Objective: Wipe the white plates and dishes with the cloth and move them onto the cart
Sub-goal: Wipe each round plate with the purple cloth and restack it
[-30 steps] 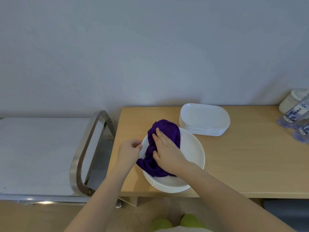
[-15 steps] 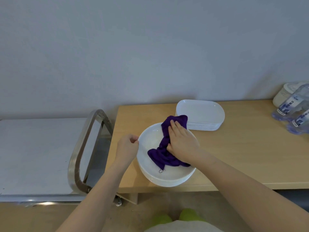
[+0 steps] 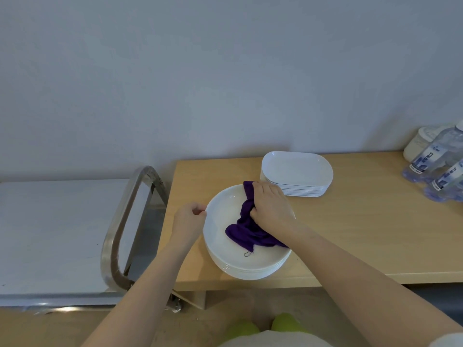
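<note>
At the worktop's front left corner, our left hand (image 3: pixel 189 220) pinches the rim of the top plate (image 3: pixel 223 216) to steady the stack while our right hand (image 3: pixel 271 205) presses the bunched purple cloth (image 3: pixel 246 232) into it, the cart (image 3: pixel 62 234) waiting bare alongside.

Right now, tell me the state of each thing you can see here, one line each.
Round plates: stacked on table, top one being wiped.
Purple cloth: crumpled on top plate, under right hand.
Left hand: pinching the plate rim.
Oval dishes: stacked, untouched.
Cart: no dishes on it.
Water bottles: lying on table.
</note>
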`<state>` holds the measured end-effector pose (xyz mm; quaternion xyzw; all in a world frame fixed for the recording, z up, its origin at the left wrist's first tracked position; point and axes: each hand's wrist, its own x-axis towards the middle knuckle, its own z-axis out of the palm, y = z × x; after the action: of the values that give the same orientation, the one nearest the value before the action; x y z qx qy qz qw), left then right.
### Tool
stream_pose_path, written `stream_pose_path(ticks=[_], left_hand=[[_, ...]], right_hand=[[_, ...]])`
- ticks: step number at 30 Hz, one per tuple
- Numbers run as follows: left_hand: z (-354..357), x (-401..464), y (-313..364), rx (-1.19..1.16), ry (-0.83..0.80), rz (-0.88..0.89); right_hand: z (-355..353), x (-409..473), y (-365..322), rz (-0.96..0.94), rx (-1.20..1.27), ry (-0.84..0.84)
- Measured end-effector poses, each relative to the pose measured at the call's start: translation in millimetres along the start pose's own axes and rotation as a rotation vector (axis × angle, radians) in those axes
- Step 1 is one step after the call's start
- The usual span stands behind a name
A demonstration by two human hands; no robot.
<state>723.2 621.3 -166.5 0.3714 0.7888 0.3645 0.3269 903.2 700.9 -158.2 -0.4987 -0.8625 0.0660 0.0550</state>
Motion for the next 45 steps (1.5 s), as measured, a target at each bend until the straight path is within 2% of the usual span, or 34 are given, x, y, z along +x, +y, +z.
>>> stream_pose_path(ticks=[6,9,15,19,25,32,36,41,45], left_hand=[[-5.5,2.9,-1.1,-0.065,-0.051,-0.008],[-7.1,3.4,-1.0,-0.087,-0.069,-0.001],[-4.0,6.7,-4.7,-0.041,-0.060,-0.003],[-3.0,6.5,-4.7,-0.011,-0.054,0.016],[0.0,7.3,-8.0,0.035,-0.018,0.028],[0.4,9.1,-9.0,0.058,-0.007,0.039],[1.3,10.2,-9.4,0.077,-0.013,0.041],[1.0,9.6,-8.9,0.090,-0.013,0.044],[0.8,6.9,-7.3,0.102,-0.004,0.065]], right_hand=[[8.3,22.6,-40.0,-0.241,0.215,-0.033],[16.0,23.1,-57.2,-0.390,0.203,-0.049],[23.6,24.9,-51.6,-0.439,0.176,0.037],[18.2,33.8,-36.7,-0.296,0.125,0.014],[-1.0,31.7,19.3,-0.014,-0.158,0.012],[-7.4,-9.1,50.6,0.216,0.006,-0.052],[-6.0,-23.0,40.6,0.245,-0.048,-0.049],[-12.3,-30.2,13.6,0.228,-0.142,0.065],[-1.0,-34.6,-16.0,0.272,-0.110,-0.059]])
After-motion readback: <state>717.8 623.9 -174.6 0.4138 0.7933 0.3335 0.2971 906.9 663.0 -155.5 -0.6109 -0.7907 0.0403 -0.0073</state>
